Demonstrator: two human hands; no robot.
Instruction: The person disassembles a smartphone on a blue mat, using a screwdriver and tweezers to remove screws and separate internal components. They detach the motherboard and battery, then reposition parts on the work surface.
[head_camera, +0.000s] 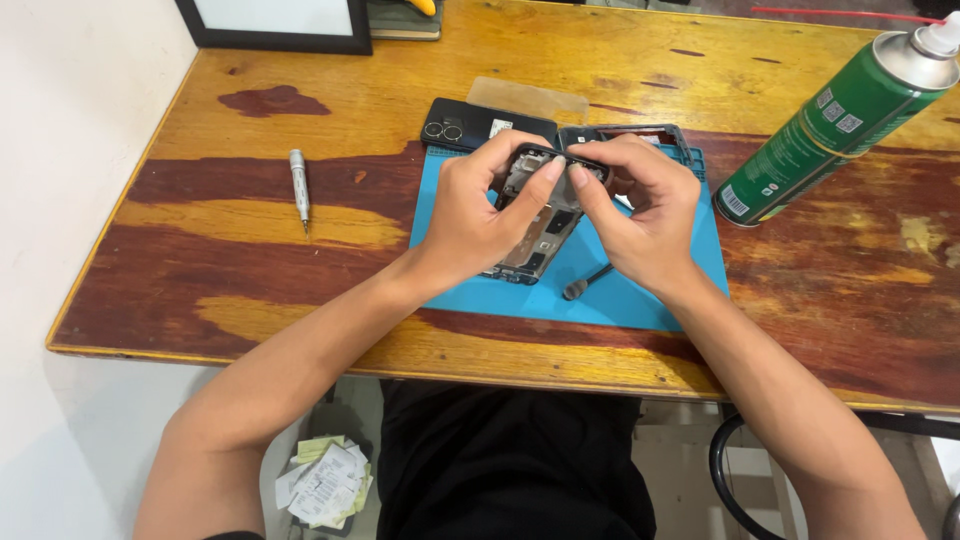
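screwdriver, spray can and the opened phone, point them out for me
screwdriver (298, 185): head view, middle of its silver handle
spray can (825, 128): head view, green side of the body
opened phone (540, 225): head view, exposed inner board between the two hands

- The opened phone body (540, 215), dark-framed with bare metal and circuit parts showing, sits tilted above the blue mat (650, 300).
- Its top edge is pinched between the left hand (470, 215) and right hand (645, 215).

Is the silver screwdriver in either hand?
No: the silver screwdriver lies on the table, left of the left hand and right hand.
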